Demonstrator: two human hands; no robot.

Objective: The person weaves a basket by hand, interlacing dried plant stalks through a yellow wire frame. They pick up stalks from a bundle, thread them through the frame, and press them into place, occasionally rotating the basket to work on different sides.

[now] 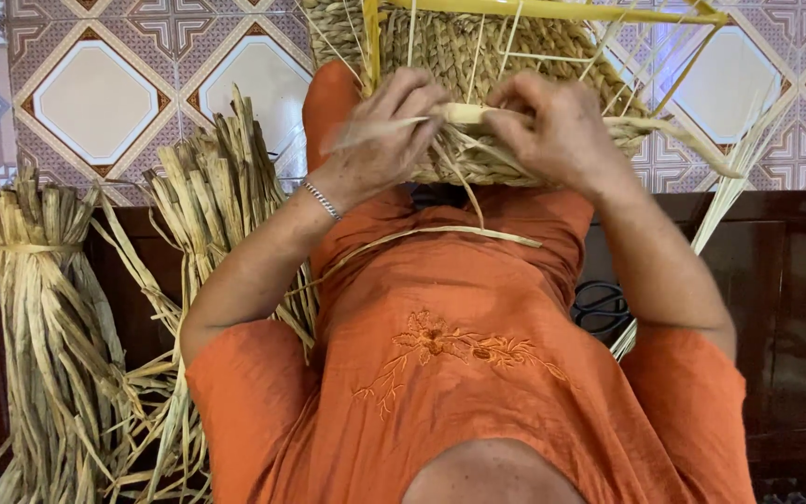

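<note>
Part-woven straw basket [478,65] on yellow frame [552,9]: lower walls plaited, upper stakes bare; left hand [380,131] and right hand [557,131] pinching one straw strand [454,114].

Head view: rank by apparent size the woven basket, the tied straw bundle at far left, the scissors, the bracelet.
1. Tied straw bundle and woven basket: look alike in size, and the basket is partly cut off and hidden by the hands, so unranked.
2. Scissors, partly hidden.
3. Bracelet.

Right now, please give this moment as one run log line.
left hand: grips straw strand | right hand: grips it too | woven basket: under both hands | straw bundles: at left
</note>
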